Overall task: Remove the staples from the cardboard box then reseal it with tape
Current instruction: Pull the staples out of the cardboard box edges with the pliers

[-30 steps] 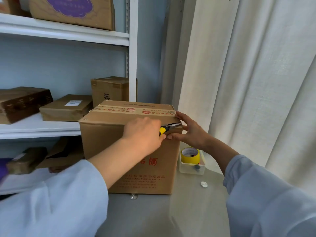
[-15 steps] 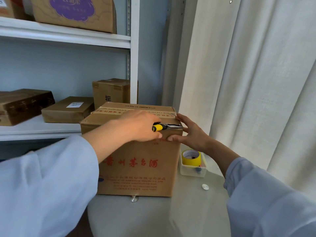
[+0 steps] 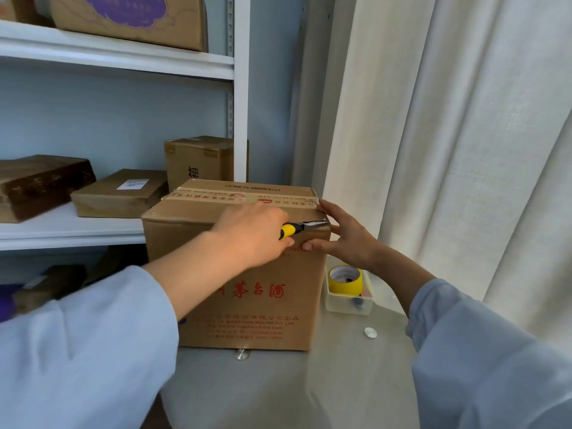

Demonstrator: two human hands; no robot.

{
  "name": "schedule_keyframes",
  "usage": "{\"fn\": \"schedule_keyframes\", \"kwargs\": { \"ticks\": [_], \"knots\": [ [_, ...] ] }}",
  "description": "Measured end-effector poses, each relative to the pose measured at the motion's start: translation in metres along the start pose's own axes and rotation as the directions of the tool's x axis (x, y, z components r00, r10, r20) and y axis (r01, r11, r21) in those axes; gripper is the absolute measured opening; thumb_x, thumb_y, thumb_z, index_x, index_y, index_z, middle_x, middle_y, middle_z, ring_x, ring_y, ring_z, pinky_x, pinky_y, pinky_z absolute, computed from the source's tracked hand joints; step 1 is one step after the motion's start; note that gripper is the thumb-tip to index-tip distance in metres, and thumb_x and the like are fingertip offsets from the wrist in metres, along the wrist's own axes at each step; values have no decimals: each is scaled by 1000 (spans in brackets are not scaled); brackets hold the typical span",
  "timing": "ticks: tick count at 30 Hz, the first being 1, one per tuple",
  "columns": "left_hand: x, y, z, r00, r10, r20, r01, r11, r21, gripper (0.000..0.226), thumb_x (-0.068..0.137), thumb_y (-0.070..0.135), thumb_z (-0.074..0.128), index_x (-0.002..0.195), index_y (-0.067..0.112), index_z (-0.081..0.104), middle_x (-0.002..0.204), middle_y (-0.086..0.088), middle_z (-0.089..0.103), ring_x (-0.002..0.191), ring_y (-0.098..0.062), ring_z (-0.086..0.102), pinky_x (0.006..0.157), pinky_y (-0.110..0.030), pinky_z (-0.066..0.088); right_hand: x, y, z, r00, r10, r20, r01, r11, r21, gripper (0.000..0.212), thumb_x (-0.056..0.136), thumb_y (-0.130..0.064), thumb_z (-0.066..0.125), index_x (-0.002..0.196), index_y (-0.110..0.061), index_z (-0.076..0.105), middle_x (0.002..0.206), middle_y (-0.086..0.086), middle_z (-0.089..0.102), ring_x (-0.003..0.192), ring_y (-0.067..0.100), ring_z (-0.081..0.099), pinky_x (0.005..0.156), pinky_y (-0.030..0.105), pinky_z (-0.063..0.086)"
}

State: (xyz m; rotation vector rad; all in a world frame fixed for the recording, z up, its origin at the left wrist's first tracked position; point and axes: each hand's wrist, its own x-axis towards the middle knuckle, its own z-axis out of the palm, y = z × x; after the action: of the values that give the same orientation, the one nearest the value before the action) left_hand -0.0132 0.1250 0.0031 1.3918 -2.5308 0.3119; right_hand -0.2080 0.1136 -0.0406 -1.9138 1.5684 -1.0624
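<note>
Box (image 3: 247,292) sits on the grey table (image 3: 278,391), hard against the shelf (image 3: 93,230) at 9 o'clock, curtain (image 3: 448,150) at 3 o'clock. Old tape (image 3: 241,198) still runs across the top.

Left hand (image 3: 250,236) is clenched round the yellow handles of the pliers (image 3: 301,228); the tip reaches to 3 o'clock, right at the box's near-right top corner. Can't tell if the tip has a staple; too small to see. Right hand (image 3: 343,239) is on that same corner, fingers straight across the top and side, thumb (image 3: 312,244) pressed to the front face. It braces the box and grasps nothing.

Tape roll (image 3: 345,278) stands in a clear tub (image 3: 348,301) at 3 o'clock of the box, near the right wrist. Untouched, so resealing isn't started.

Risks, my read:
- Pliers tip points straight at the right fingers, nearly touching. If the tip slips off a staple under pull, it jabs them.
- Yanking up instead of levering could tear the flap edge and leave a bad surface for new tape.
- A freed staple can flick off and get lost on the table or in the curtain folds.
- Right forearm hangs over the tub; a sudden recoil could knock the roll out.
- Staple studs at the other top corners (image 3: 193,180) look still in, so there's more to do.
</note>
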Motion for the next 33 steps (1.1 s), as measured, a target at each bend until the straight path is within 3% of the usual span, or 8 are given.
{"fn": "schedule_keyframes", "kwargs": {
  "ticks": [3,9,18,22,27,33],
  "knots": [
    [-9,8,7,997,-57,-47,56,998,-21,36,93,50,47,122,30,55,109,1,63,97,-21,59,72,-33,46,-1,0,1,1000,-2,-1,2,1000,-11,91,77,-26,77,150,-21,24,148,-1,39,134,23,40,113,45,35],
    [-21,15,15,990,-92,-108,90,995,-31,42,96,49,43,132,29,47,111,-2,61,101,-24,59,73,-33,45,-1,-3,1,1000,-14,-8,13,999,-43,88,79,-24,76,149,-21,24,148,0,38,134,23,39,114,44,33],
    [10,-20,-13,993,81,81,-85,996,36,54,89,57,50,139,41,41,137,5,52,121,-21,51,94,-37,46,-3,-9,1,1000,0,25,0,1000,-7,88,78,-28,76,149,-23,24,147,-2,38,135,23,39,111,47,36],
    [16,-28,-12,988,113,106,-116,993,25,52,88,60,49,137,45,41,136,8,54,119,-20,52,93,-39,48,-5,-11,0,1000,-9,28,10,1000,-2,85,79,-26,75,147,-24,25,147,-2,37,134,22,39,112,43,37],
    [6,-14,-5,997,56,58,-57,998,18,49,90,56,49,136,39,45,132,4,56,117,-21,52,92,-37,46,-7,-10,1,1000,-18,14,18,999,-28,83,81,-26,73,148,-25,23,147,-2,38,135,22,39,112,43,37],
    [-10,-4,8,999,-27,-43,26,999,-27,42,93,52,47,130,34,49,117,0,62,104,-23,58,81,-36,50,-6,-11,1,997,-40,-67,22,969,-248,91,76,-40,76,151,-25,26,148,-1,43,134,22,42,111,48,36]
  ]
}}
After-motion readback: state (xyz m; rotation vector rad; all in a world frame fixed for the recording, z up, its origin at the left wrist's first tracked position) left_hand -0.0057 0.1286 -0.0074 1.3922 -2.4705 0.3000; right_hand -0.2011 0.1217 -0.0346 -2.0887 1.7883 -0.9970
